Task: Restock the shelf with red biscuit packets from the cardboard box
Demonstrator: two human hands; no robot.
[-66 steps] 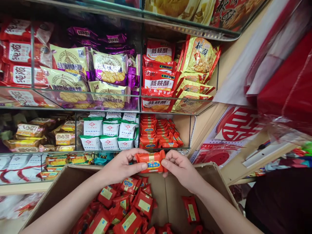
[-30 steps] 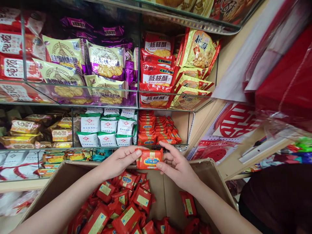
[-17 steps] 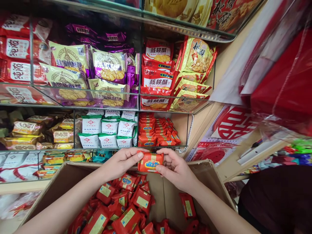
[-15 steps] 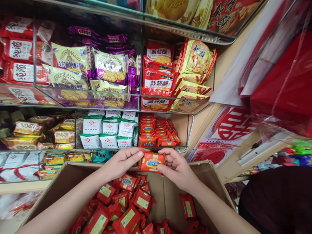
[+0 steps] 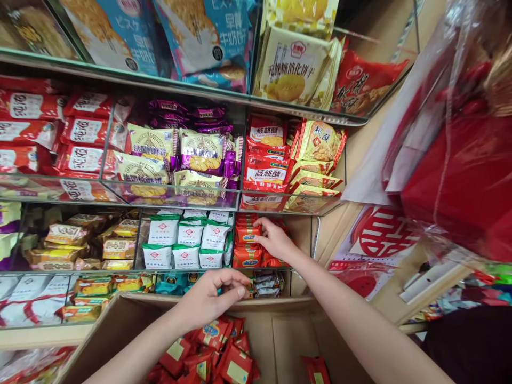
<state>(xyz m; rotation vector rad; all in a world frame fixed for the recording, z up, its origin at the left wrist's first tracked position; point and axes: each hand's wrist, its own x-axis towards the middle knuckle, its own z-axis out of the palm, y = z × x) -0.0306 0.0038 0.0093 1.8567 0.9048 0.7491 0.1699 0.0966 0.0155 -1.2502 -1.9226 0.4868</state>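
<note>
Above brown cardboard, right hand touches shiny pillow-shaped packets.

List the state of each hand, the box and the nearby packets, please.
Left hand: empty, fingers curled, above the box's far edge.
Right hand: at the shelved red packets; grip unclear.
Cardboard box: open, partly filled.
Red packets in the box: loose, jumbled.
Shelved red packets: stacked, partly hidden by the right hand.
White-and-green packets: neatly stacked in columns.
</note>
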